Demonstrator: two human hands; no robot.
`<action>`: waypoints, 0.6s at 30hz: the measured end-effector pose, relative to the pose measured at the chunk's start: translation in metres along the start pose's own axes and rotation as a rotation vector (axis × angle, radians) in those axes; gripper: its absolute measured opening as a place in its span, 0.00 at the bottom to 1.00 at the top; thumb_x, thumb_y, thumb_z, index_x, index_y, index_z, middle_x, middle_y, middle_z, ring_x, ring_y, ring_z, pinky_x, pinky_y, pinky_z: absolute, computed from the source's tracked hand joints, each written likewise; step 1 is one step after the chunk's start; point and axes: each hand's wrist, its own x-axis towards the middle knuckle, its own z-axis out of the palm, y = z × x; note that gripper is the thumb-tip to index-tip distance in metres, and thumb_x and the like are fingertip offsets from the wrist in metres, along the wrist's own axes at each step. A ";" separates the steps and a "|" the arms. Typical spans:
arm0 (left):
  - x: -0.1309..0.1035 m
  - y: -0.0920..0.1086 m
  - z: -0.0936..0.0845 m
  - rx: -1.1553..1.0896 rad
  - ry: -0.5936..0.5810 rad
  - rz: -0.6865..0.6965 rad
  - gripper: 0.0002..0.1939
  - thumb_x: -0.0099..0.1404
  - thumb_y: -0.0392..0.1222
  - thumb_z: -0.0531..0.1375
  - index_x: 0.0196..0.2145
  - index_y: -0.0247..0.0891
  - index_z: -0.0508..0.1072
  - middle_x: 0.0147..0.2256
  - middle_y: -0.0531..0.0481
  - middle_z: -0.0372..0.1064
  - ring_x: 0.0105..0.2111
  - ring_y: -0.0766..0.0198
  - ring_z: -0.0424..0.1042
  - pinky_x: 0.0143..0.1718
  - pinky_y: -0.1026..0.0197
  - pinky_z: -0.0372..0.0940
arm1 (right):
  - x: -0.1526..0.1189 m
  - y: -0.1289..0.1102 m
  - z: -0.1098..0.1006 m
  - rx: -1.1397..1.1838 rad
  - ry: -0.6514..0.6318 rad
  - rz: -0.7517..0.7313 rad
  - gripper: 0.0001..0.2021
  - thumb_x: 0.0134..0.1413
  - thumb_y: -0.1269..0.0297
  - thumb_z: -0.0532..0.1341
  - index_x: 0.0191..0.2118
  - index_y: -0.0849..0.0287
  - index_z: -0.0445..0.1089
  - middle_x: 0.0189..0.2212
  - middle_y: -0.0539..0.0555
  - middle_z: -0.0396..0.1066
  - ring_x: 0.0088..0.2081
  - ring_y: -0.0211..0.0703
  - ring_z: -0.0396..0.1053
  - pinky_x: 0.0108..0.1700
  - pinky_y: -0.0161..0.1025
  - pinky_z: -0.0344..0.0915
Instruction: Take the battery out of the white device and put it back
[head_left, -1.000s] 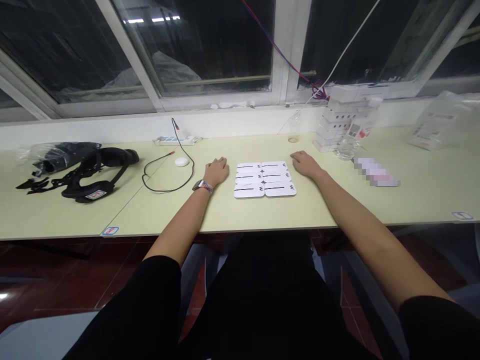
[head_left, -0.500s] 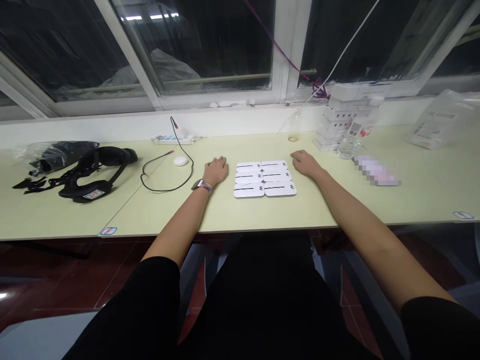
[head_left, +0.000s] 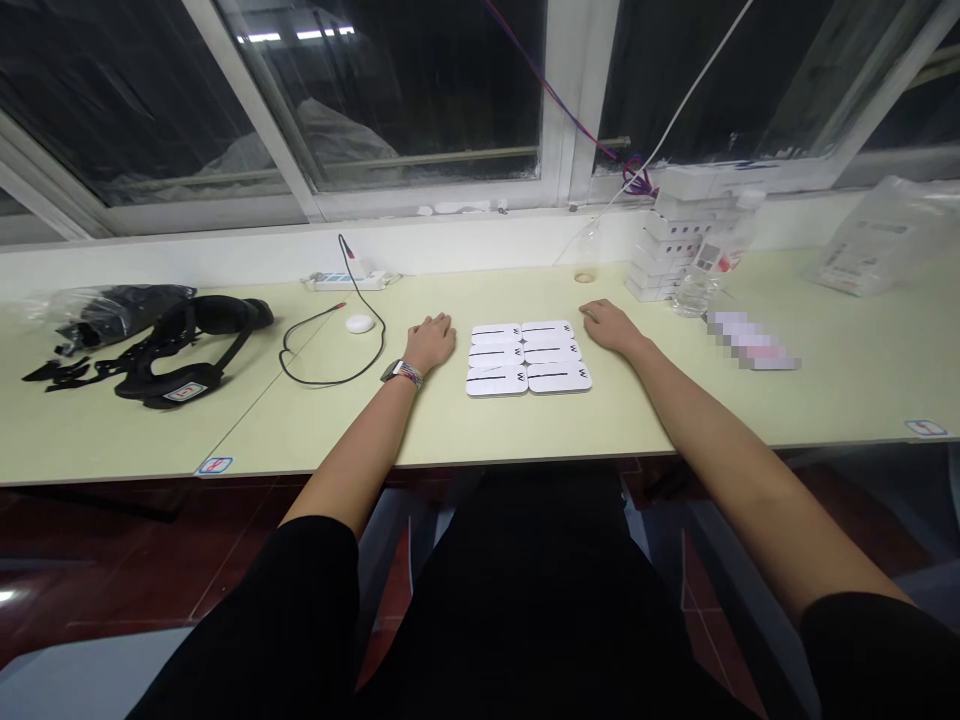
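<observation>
Here are your six white cards (head_left: 541,353), squared up in two columns of three on the counter (head_left: 540,430); that grid looks complete, no gap left to fill. Just to its left, your left hand (head_left: 430,342) rests palm down, fingers slightly spread, holding nothing. Opposite, your right hand (head_left: 611,327) lies loose, fingers gently bent, empty too. Farther out, a round white puck (head_left: 360,324) and a labelled bottle (head_left: 706,260).
</observation>
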 end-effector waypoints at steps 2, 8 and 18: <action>0.000 0.000 0.000 0.000 0.002 0.001 0.25 0.81 0.45 0.42 0.64 0.41 0.71 0.73 0.39 0.64 0.71 0.44 0.62 0.69 0.38 0.56 | 0.000 -0.001 0.000 -0.001 0.001 0.003 0.25 0.71 0.65 0.54 0.67 0.63 0.74 0.69 0.68 0.70 0.66 0.61 0.70 0.71 0.55 0.64; -0.002 0.000 -0.001 -0.001 0.001 0.010 0.25 0.81 0.45 0.42 0.65 0.40 0.70 0.74 0.38 0.62 0.73 0.44 0.61 0.70 0.37 0.55 | -0.003 -0.006 -0.003 -0.007 -0.011 0.019 0.25 0.70 0.65 0.55 0.67 0.63 0.74 0.69 0.68 0.70 0.65 0.62 0.70 0.69 0.57 0.65; -0.003 0.000 -0.001 0.000 -0.023 -0.012 0.29 0.82 0.48 0.41 0.71 0.39 0.66 0.78 0.40 0.55 0.77 0.42 0.54 0.74 0.36 0.50 | -0.010 -0.025 -0.011 -0.007 -0.029 0.074 0.25 0.68 0.67 0.56 0.66 0.64 0.74 0.68 0.68 0.71 0.65 0.60 0.70 0.70 0.53 0.64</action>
